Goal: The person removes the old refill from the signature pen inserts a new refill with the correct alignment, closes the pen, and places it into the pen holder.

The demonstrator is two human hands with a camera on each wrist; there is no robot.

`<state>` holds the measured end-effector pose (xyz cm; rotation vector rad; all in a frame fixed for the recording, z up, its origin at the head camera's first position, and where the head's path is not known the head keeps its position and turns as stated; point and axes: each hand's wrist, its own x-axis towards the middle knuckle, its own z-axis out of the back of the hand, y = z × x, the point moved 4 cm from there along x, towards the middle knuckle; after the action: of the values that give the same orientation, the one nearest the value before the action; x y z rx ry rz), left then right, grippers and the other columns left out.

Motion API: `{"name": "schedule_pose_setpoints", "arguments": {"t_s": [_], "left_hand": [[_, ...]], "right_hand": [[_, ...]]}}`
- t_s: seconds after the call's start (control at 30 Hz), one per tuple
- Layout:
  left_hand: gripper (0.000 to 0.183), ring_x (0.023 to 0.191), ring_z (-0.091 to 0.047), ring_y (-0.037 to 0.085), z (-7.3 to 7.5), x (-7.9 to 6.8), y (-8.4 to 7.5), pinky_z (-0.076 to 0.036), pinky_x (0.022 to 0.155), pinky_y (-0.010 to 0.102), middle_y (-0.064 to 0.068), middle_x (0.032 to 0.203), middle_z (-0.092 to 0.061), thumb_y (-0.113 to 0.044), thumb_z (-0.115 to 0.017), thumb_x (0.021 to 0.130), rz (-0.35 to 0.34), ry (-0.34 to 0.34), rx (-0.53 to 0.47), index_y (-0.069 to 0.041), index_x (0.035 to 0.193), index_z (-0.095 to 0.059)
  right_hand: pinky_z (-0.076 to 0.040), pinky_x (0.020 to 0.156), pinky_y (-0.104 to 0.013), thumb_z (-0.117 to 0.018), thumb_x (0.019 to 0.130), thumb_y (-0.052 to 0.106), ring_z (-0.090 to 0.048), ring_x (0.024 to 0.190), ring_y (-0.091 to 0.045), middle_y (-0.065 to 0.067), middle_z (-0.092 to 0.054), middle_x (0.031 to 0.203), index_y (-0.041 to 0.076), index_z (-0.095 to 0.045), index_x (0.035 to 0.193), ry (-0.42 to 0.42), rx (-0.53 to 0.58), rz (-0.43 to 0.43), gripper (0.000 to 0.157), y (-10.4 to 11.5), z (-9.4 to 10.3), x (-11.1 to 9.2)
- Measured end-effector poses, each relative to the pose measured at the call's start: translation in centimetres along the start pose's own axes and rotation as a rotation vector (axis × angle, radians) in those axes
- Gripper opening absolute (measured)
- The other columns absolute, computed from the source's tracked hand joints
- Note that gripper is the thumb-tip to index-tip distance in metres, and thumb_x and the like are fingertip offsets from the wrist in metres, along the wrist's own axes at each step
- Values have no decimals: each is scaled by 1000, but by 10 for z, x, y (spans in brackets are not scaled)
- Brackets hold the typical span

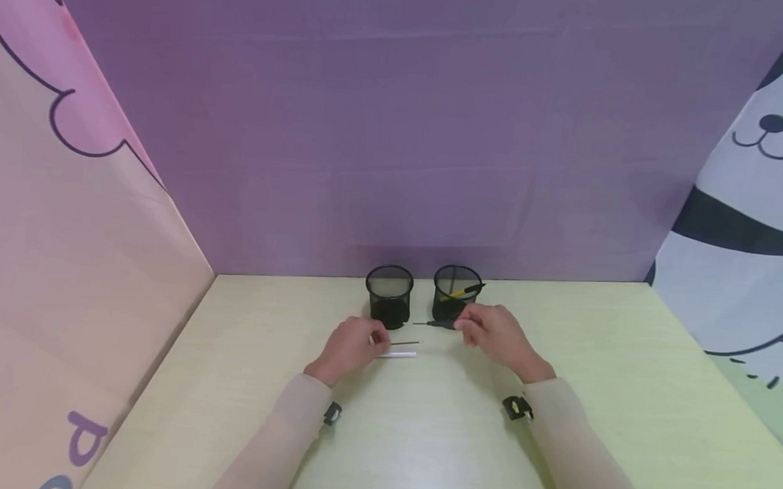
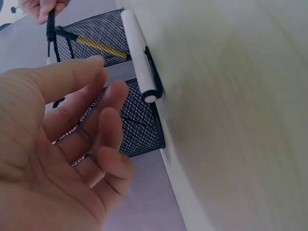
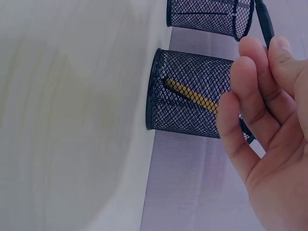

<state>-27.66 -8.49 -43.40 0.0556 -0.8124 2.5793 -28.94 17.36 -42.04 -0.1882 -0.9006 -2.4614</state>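
My left hand (image 1: 357,344) pinches a thin dark stick (image 1: 405,343) with a pale tip between thumb and forefinger; its other fingers curl loosely. Most of that stick hides behind the thumb in the left wrist view. Below it a white pen (image 2: 137,53) with a black clip lies on the table. With thumb and fingertips, my right hand (image 1: 494,334) grips a slim black tool (image 3: 264,21), whose thin shaft points left toward the other hand, much like a small screwdriver. This hand is just in front of the right black mesh cup (image 3: 187,62), holding a yellow-and-black pen (image 2: 98,46).
Another black mesh cup (image 1: 389,302) stands to the left of the first, near the back edge of the pale wooden table (image 1: 411,432). A purple cloth wall (image 1: 382,129) rises right behind. Printed panels flank the table on both sides.
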Motion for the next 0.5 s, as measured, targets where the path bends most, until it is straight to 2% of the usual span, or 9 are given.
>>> {"name": "schedule_pose_setpoints", "arguments": {"t_s": [0.2,0.5], "left_hand": [[6,74,-57,11,-1,-2,1,-48,69,29,-4,82,-66,-11,-75,83,-25,2,91,-13,89,-75],[8,72,-52,12,-4,-4,5,-46,67,29,-5,81,-62,-11,-76,83,12,40,139,-14,91,-75]], "right_hand": [[-44,53,-29,-63,95,23,-52,54,-8,13,-56,62,10,-67,85,-8,-11,9,17,1,1,-1],[-42,52,-28,-64,95,23,-48,51,-7,14,-54,60,10,-65,83,-29,-39,29,17,1,2,-1]]}}
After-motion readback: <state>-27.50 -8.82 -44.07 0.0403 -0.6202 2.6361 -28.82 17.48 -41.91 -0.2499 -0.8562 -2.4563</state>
